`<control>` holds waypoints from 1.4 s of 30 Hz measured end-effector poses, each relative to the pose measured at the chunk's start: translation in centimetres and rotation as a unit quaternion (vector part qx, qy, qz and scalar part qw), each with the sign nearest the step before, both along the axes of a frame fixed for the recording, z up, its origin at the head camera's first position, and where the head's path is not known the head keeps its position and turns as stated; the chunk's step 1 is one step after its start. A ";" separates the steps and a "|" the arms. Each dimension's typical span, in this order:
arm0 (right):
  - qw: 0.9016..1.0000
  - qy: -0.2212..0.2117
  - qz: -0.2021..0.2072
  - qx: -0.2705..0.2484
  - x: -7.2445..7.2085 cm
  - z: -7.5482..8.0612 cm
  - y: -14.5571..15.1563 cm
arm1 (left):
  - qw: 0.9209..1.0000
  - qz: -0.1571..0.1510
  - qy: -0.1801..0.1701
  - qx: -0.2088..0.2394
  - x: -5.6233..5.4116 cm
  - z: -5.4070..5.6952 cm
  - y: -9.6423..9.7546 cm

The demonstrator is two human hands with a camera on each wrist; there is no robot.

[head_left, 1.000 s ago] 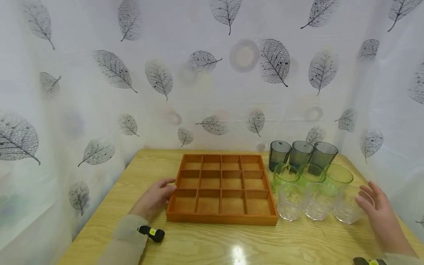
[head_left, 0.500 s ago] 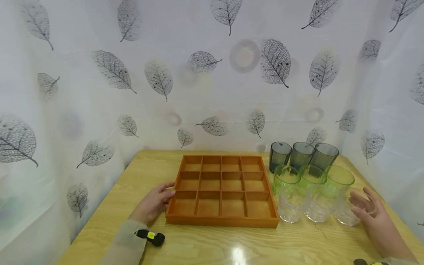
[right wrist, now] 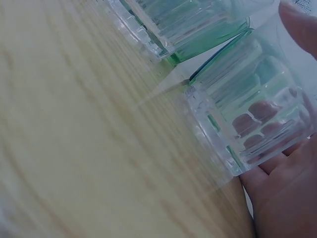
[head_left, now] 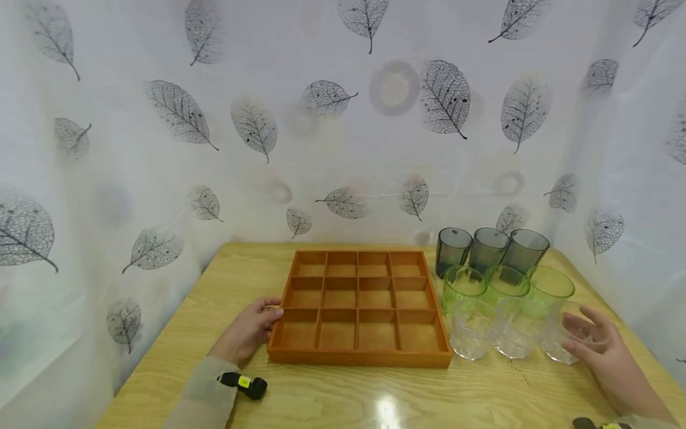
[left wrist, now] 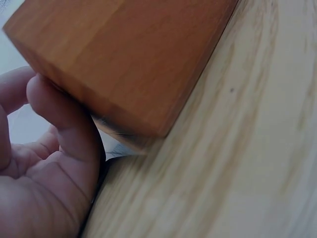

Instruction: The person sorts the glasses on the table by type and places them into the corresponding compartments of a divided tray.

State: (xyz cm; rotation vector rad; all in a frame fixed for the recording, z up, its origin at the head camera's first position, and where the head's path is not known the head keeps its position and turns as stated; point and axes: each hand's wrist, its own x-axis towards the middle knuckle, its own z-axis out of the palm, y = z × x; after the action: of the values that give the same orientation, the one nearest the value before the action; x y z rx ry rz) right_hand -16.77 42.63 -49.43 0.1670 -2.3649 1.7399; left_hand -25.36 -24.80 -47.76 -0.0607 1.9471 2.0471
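Note:
In the head view a wooden compartment tray point(head_left: 357, 357) lies on the table. My left hand point(head_left: 249, 330) is at its left side, thumb and fingers touching the outer wall; the left wrist view shows the bent thumb point(left wrist: 59, 106) beside the tray's corner. At the right, my right hand point(head_left: 600, 351) is round the rightmost clear glass point(head_left: 557, 348), with the thumb on the near side and fingers behind. Through the glass, the right wrist view shows fingertips point(right wrist: 260, 111). The glass stands upright on the table.
Two more clear glasses point(head_left: 471, 342) stand left of the held one, close to the tray's right side. Behind them is a row of green glasses point(head_left: 463, 286), then a row of dark grey glasses point(head_left: 452, 253). A leaf-patterned curtain point(head_left: 343, 149) surrounds the wooden table point(head_left: 321, 396).
My right hand has moved left and closed in around the rightmost clear glass. The left hand has come up against the tray's side. The tray and the other glasses stay in place.

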 end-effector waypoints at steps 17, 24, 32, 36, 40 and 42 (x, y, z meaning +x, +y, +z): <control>0.999 0.001 -0.022 0.042 0.4 -0.1 -0.4 | 1.000 0.000 -0.006 -0.026 -0.3 0.0 -0.2; 0.993 -0.002 -0.052 0.108 0.5 0.3 -0.5 | 1.000 0.006 -0.006 -0.027 -0.3 0.2 -0.1; 0.993 0.028 -0.062 0.093 0.6 0.3 -0.3 | 1.000 0.005 -0.004 -0.026 -0.1 -0.1 -0.2; 0.995 0.038 -0.053 0.081 0.6 0.6 -0.2 | 1.000 0.004 -0.005 -0.028 -0.1 -0.2 -0.1; 0.994 0.043 -0.050 0.087 0.5 1.2 -0.2 | 1.000 0.008 -0.007 -0.028 0.0 -0.1 -0.1; 0.993 0.049 -0.054 0.093 0.4 1.7 -0.2 | 1.000 0.008 -0.005 -0.027 0.0 -0.1 -0.1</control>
State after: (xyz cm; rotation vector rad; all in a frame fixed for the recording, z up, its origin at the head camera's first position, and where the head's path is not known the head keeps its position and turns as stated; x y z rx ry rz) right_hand -16.39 42.46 -47.74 0.1463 -2.4131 1.4307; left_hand -25.36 -24.90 -47.87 -0.1003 2.0011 2.0014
